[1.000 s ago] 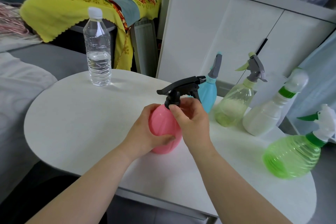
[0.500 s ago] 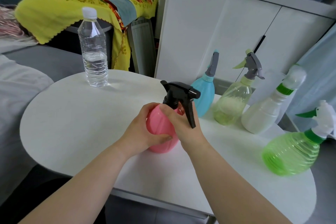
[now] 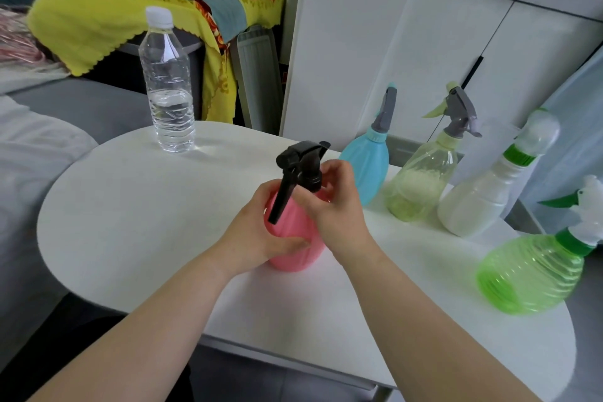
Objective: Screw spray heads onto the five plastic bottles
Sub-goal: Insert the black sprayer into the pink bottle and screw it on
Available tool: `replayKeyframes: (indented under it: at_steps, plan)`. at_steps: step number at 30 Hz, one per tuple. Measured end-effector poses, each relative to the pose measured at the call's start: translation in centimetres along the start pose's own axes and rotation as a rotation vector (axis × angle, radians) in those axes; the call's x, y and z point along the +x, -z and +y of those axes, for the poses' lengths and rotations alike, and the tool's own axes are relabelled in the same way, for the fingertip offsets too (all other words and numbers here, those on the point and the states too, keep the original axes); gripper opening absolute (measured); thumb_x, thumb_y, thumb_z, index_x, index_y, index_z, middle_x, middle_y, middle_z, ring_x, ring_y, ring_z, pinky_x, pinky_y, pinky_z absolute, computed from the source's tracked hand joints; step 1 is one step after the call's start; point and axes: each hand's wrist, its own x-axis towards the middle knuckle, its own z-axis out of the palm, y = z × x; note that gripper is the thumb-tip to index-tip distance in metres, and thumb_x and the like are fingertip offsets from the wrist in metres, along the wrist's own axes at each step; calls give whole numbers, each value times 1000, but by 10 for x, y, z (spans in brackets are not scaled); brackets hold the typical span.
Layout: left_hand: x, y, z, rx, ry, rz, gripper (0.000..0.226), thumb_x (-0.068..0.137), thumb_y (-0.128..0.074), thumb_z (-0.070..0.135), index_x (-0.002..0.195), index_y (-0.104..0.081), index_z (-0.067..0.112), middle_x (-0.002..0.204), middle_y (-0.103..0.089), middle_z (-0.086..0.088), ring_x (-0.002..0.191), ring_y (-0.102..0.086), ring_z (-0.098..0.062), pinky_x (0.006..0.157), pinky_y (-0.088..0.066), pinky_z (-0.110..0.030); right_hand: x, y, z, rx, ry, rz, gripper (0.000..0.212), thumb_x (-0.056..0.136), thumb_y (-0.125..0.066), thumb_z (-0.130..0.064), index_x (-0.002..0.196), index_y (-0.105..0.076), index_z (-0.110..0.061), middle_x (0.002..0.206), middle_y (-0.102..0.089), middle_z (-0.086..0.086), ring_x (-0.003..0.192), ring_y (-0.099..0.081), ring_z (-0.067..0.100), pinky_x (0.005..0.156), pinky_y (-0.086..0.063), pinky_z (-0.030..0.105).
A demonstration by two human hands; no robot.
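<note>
At the middle of the white round table (image 3: 130,222), nearest the camera, the pink bottle (image 3: 293,238) is stood upright, its long axis vertical. It is clasped by the left hand (image 3: 257,235), whose fingers are wrapped around its lower body. The black spray head (image 3: 301,166) is seated on its neck, with the trigger lever hanging down and toward the camera, to the left; which way the nozzle points is hard to make out. The collar of this head is pinched by the fingers of the right hand (image 3: 332,206), and the neck itself is hidden behind them.

To the right, the green bottle (image 3: 532,274) is seen tilted, its white and green head cut off by the frame edge. Farther back, a white bottle (image 3: 483,199), a pale yellow bottle (image 3: 421,179) and a blue bottle (image 3: 368,163) are ranged in a row, each fitted with a head. At the far left rim a clear water bottle (image 3: 168,88) is stood capped. Beyond it, a yellow cloth (image 3: 91,19) is draped.
</note>
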Motion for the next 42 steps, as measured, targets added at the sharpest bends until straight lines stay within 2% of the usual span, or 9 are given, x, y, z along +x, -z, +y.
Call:
replayKeyframes:
  at_steps: [5,11,14,17,22,27,31,35,42]
  plan:
    - [1,0,-3,-20,-1,4,74,34,-72,44,100,-39,55,109,-55,17,104,-53,-5,84,-45,-25,-3,14,-3,60,-32,-214,27,85,-52,-6,100,-56,-29,96,-61,-15,93,-57,-3,88,-46,18]
    - [2,-1,-2,30,-10,5,70,36,-75,38,92,-37,57,102,-49,25,92,-50,7,64,-43,-6,1,8,-4,-36,-19,-20,32,72,-70,-14,78,-45,-34,84,-59,-12,82,-59,3,76,-48,12]
    - [1,0,-1,30,-14,-2,70,36,-72,40,94,-37,56,103,-49,26,90,-50,12,62,-40,1,0,2,0,-22,7,-40,40,72,-70,-15,94,-42,-34,87,-56,-15,77,-55,-13,71,-43,1]
    - [0,1,-1,39,-17,-6,69,35,-71,42,94,-36,55,102,-48,27,85,-49,18,61,-39,2,-2,8,-2,86,-47,-133,46,72,-59,-19,116,-47,-25,96,-58,-14,87,-56,-10,86,-46,14]
    - [1,0,-3,26,-13,5,67,42,-74,31,93,-36,55,100,-48,25,88,-51,7,60,-40,1,-1,15,-4,67,-27,-68,24,79,-62,-11,76,-58,-35,79,-65,-18,81,-61,0,79,-46,20]
    - [0,-2,0,22,-25,24,66,42,-72,31,93,-36,53,101,-47,26,91,-50,5,60,-40,1,0,3,-3,-29,8,79,35,71,-71,-16,79,-41,-32,84,-52,-10,80,-54,6,68,-45,7]
    - [0,-2,0,28,-24,20,66,42,-72,30,94,-36,52,102,-48,25,92,-51,3,61,-42,-2,-3,8,-4,57,-64,-87,26,81,-59,-13,102,-51,-26,96,-59,-10,93,-57,5,85,-47,18]
    - [-1,-4,-1,31,-17,47,67,42,-72,30,94,-36,52,101,-47,26,91,-50,3,60,-43,-4,-2,12,-5,30,-38,-76,22,79,-62,-13,83,-58,-34,86,-62,-14,88,-59,5,88,-48,26]
    - [-2,-5,-1,65,-12,68,79,42,-72,34,108,-32,43,103,-44,29,94,-47,7,65,-40,-9,5,3,-8,-164,15,-31,29,75,-67,-18,79,-42,-32,75,-50,-18,67,-53,-11,60,-41,1]
